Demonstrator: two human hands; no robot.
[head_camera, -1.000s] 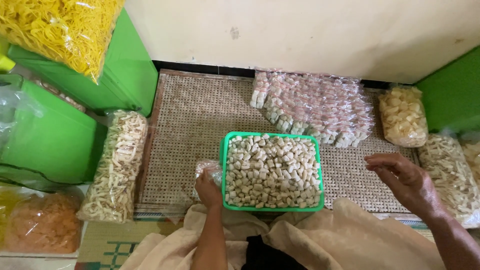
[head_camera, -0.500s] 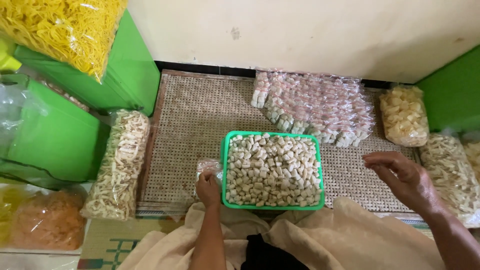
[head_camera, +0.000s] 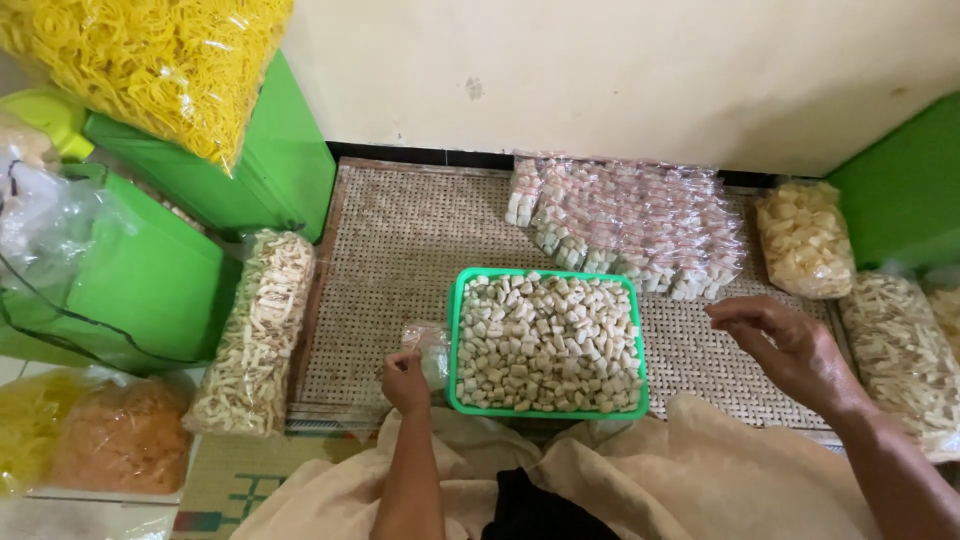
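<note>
Left hand (head_camera: 405, 380) pinches a small clear bag (head_camera: 432, 350) beside the green tray's (head_camera: 455, 330) edge (contents unclear); right hand (head_camera: 790, 345) hovers open.

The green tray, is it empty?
No, the green tray is full of small pale snack pieces.

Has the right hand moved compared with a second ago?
Barely. The right hand hovers open over the woven mat, right of the green tray, fingertips slightly closer to the tray's corner.

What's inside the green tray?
The green tray is heaped with small pale square snack pieces, filling it edge to edge. Its bottom is covered by them, so anything underneath the pile cannot be seen.
</note>
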